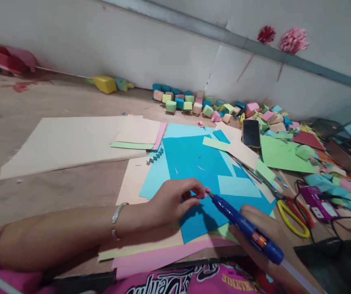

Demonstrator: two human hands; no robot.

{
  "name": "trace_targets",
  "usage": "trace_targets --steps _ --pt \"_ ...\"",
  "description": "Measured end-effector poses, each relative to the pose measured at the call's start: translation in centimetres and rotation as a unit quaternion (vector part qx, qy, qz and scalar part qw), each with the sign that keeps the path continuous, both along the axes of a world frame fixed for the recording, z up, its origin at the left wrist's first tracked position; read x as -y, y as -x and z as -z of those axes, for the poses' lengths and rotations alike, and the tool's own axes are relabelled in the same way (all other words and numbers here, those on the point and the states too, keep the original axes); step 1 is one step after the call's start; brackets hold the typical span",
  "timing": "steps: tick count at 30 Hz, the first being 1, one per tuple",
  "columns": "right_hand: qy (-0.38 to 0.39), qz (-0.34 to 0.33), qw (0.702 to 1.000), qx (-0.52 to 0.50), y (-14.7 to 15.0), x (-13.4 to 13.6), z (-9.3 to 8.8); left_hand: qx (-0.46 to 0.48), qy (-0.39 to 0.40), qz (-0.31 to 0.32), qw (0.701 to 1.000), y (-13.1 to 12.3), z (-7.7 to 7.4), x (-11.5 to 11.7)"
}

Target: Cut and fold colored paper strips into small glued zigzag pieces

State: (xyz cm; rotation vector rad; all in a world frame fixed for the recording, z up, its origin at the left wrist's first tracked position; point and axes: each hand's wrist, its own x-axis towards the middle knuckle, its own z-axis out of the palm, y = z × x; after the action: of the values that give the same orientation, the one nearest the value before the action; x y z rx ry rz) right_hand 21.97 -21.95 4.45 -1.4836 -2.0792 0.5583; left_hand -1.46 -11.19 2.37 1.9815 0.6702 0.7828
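Note:
My left hand (178, 198) pinches a small folded piece of pink paper (207, 191) between thumb and fingertips, just above the blue sheet (190, 155). In my right hand (261, 232) is a blue hot glue gun (239, 220) with a glue stick coming out of its back end. Its nozzle tip reaches the pink paper; whether they touch I cannot tell. Thin pink strips and a short light-blue paper rectangle (239, 186) lie on the blue sheet. Beside it sits a zigzag-folded green strip (155, 156).
Scissors with yellow and red handles (293, 216) lie at right, near a purple device with black cables (318, 203). A phone (251, 133) rests behind. Small paper boxes (187, 102) line the wall. Large cream paper (71, 143) lies at left. Two paper flowers (294, 40) are on the wall.

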Motion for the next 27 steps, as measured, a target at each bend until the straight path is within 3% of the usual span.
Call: trace_targets --steps 5,15,27 --pt "-0.004 0.001 1.000 -0.010 -0.4 0.2 0.3 0.009 -0.065 0.017 0.998 0.2 0.1 0.1" --pt "0.010 -0.026 0.998 0.047 -0.7 -0.1 -0.5 -0.025 -0.132 0.030 0.991 0.4 0.6 0.0" --pt "0.025 -0.046 0.998 0.044 -0.8 -0.3 -0.3 -0.045 -0.199 0.064 0.977 0.4 1.0 -0.1"
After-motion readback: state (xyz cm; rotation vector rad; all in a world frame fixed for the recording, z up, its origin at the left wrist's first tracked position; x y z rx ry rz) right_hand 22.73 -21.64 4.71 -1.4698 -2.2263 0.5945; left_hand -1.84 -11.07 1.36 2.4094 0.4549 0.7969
